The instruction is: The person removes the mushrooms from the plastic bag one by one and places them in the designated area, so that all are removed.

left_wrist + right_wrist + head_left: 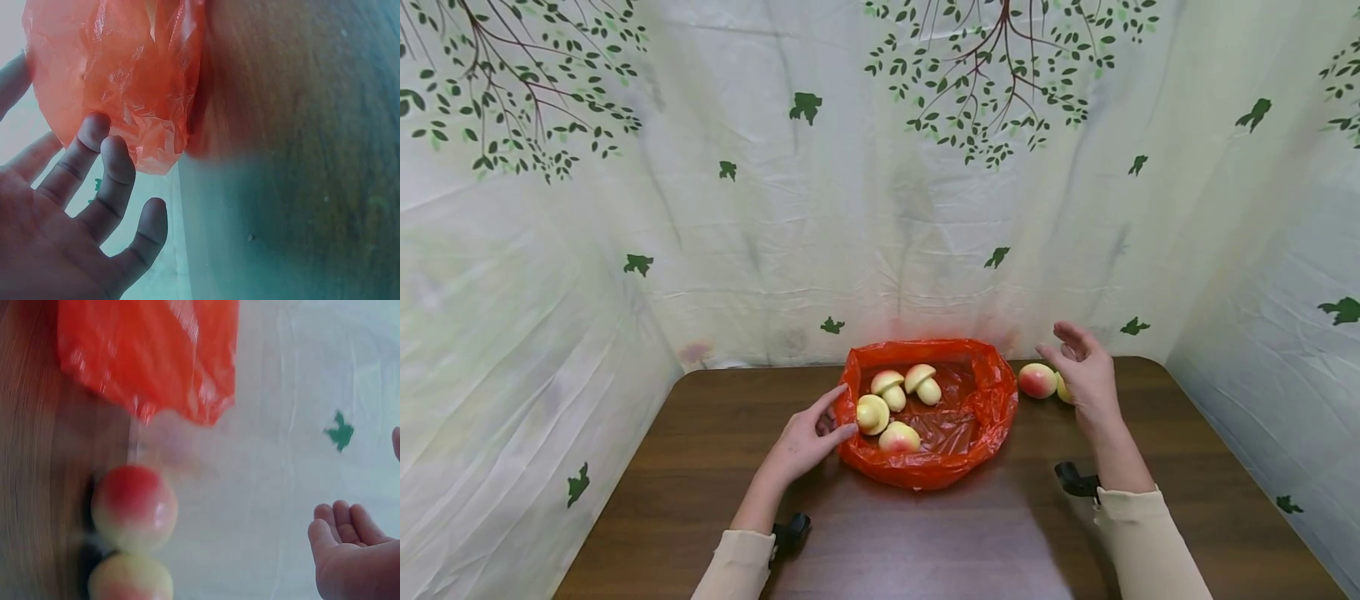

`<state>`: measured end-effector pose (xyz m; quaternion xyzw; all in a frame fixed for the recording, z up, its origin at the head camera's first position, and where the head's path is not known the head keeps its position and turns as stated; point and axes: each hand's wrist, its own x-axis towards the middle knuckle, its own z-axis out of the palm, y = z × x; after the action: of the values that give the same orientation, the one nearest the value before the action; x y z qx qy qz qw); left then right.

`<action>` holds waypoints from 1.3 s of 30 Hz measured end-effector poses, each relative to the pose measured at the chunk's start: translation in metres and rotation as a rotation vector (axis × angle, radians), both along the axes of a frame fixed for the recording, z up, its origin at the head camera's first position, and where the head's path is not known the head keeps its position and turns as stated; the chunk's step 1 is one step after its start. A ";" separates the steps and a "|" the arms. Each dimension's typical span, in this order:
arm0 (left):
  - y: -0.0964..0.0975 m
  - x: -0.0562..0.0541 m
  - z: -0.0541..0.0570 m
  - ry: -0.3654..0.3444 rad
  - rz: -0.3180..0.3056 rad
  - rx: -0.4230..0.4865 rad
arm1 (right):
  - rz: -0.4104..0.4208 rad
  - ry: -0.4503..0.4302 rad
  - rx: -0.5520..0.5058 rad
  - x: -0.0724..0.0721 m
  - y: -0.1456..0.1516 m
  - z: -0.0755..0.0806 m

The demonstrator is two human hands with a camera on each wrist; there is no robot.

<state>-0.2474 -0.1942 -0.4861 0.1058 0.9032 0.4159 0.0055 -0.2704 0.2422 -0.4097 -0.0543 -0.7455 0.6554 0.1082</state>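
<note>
A red plastic bag (925, 473) stands with its mouth spread wide. Inside its left half lie three toy mushrooms (922, 381) and a rounded red-and-yellow piece (898, 437). My left hand (805, 442) is at the bag's left rim, fingers loosely bent and spread; in the left wrist view its fingertips (94, 128) are right at the plastic. My right hand (1088, 379) is raised at the right, fingers relaxed, holding nothing. Close to it, a round red-and-yellow piece (134, 509) sits beside a yellowish one (131, 581), which the right hand partly covers in the head view.
The brown wooden table (715, 467) ends at the back against a white curtain (760, 250) printed with leaves and branches. More curtain hangs at both sides. A black wrist camera (792, 533) is strapped at the left sleeve, another (1075, 481) at the right.
</note>
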 end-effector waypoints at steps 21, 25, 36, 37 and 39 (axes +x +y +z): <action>-0.001 -0.002 -0.001 0.007 -0.006 -0.002 | 0.226 -0.014 -0.025 -0.024 -0.074 -0.021; 0.000 -0.001 0.000 0.007 -0.002 0.000 | 0.245 -0.026 0.000 -0.034 -0.083 -0.031; 0.000 0.000 -0.001 -0.012 0.006 0.002 | 0.287 -0.093 0.066 -0.052 -0.105 -0.052; 0.000 0.000 0.000 -0.014 0.006 0.001 | 0.288 -0.099 0.074 -0.053 -0.107 -0.054; 0.000 0.000 -0.001 -0.017 0.008 0.000 | 0.293 -0.114 0.086 -0.056 -0.111 -0.058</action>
<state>-0.2470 -0.1945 -0.4869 0.0985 0.9036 0.4168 0.0115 -0.3260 0.1313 -0.4678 0.0228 -0.7777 0.6275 -0.0289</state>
